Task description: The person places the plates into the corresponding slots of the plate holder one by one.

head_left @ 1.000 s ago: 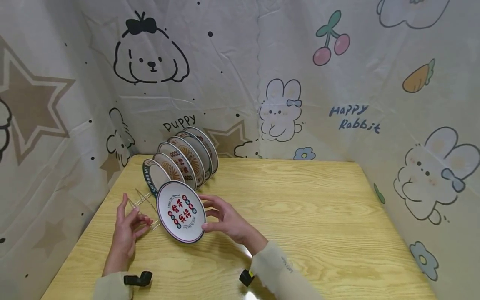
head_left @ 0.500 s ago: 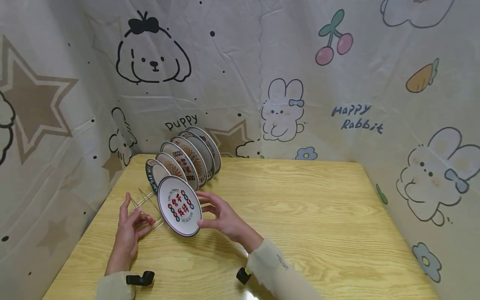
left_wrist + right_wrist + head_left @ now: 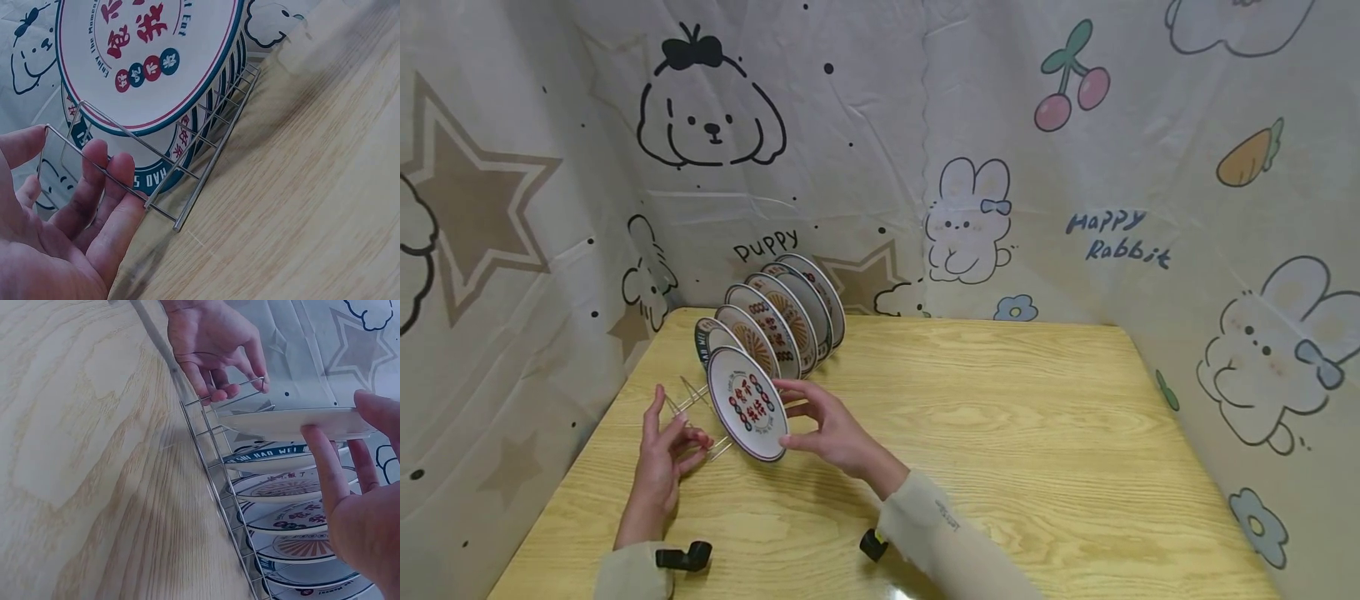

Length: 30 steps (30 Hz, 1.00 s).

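A white plate (image 3: 747,404) with red lettering and a dark rim stands tilted at the near end of a wire dish rack (image 3: 198,187). My right hand (image 3: 831,429) grips its right edge, thumb on the front and fingers behind. In the right wrist view the plate's lower edge is at the rack's wires, in front of the green-rimmed plate (image 3: 275,452). My left hand (image 3: 662,467) holds the rack's near end, with its fingers curled at the end wire in the left wrist view. Several patterned plates (image 3: 765,321) lean upright in a row behind.
The rack stands on the left part of a wood-grain table (image 3: 1000,433). A cloth backdrop (image 3: 865,108) printed with cartoon animals, stars and fruit rises behind the table and along both sides.
My right hand has carried the plate left and slightly up, closer to the row. The plate has turned more edge-on. My left hand keeps its hold on the rack.
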{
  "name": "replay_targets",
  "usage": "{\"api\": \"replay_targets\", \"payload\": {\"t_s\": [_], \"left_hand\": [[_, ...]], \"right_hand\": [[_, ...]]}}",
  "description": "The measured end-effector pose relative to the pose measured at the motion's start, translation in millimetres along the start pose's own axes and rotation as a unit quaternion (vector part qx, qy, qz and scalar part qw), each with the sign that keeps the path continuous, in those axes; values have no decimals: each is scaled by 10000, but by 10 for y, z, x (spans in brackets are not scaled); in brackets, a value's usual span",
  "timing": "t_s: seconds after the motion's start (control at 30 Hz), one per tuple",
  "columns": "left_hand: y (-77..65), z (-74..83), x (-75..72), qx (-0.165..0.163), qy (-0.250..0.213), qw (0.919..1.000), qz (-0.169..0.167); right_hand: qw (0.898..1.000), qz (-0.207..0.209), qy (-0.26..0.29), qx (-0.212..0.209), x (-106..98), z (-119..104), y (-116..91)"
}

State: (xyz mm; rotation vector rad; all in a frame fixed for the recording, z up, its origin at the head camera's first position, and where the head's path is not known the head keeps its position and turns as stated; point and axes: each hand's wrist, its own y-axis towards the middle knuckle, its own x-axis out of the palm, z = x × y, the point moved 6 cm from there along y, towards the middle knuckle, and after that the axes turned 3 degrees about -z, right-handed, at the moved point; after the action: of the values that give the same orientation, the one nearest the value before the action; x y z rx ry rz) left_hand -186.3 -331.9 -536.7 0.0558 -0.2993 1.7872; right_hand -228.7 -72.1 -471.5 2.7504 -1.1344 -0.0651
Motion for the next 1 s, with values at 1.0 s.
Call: {"api": "replay_targets", "payload": {"t_s": [1.0], "left_hand": [[-12,-1,7,-39,-64,10000,-39]], "right_hand": [[9998,-7,-213,-12,108,153,143]]}}
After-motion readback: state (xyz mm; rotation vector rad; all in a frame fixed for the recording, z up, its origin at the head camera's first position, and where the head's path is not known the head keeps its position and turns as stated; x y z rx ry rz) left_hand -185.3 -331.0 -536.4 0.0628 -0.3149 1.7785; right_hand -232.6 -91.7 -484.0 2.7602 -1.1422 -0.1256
